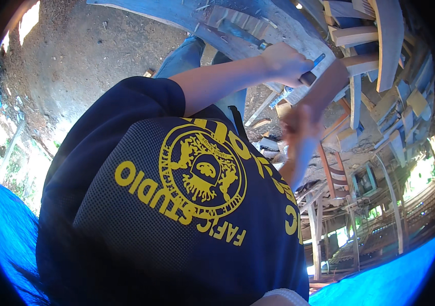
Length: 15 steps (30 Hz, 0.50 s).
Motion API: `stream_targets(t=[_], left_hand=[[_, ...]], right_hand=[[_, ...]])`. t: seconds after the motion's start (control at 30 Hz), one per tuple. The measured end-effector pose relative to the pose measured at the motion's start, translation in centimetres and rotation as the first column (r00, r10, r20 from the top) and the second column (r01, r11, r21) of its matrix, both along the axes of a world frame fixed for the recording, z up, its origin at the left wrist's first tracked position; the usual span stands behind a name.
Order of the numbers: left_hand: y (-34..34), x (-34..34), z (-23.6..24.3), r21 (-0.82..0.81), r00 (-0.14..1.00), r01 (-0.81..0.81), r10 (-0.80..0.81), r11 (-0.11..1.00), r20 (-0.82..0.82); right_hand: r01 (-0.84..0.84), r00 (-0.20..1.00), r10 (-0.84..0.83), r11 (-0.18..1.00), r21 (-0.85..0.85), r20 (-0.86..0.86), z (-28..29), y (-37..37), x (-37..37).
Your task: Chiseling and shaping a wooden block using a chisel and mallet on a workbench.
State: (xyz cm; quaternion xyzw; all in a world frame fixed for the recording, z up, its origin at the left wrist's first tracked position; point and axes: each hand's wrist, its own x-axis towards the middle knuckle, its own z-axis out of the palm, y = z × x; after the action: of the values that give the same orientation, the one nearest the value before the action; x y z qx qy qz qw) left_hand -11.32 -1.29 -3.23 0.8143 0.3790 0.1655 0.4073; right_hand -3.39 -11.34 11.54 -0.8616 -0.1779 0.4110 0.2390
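My left hand is closed around the handle of a chisel. The chisel's metal blade points up and left over a large curved wooden plank, which has a patch of parallel cuts near the blade. The dark butt of the handle sticks out on the right side of the fist. My right hand, smeared by motion, grips a reddish-brown wooden mallet. The mallet's head is blurred too and lies just right of the chisel's butt; whether they touch I cannot tell.
Stacked wooden boards and curved pieces crowd the right side, with offcuts scattered below them. A brown wooden chair stands farther right. Bare dirt floor stretches on the left. Blue tarpaulin shows along the lower edges.
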Motion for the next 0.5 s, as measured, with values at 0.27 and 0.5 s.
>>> stream_targets(t=[0.27, 0.5], left_hand=[[0.9, -1.4, 1.2, -0.002, 0.998, -0.062, 0.062, 0.998, 0.029], [1.6, -6.2, 5.3, 0.059, 0.949, -0.147, 0.124, 0.987, 0.291]], right_hand=[[0.346, 0.934, -0.261, 0.83, 0.438, -0.242, 3.0, 0.9, 3.3], [0.316, 0.941, -0.24, 0.877, 0.363, -0.239, 3.1, 0.0, 2.4]])
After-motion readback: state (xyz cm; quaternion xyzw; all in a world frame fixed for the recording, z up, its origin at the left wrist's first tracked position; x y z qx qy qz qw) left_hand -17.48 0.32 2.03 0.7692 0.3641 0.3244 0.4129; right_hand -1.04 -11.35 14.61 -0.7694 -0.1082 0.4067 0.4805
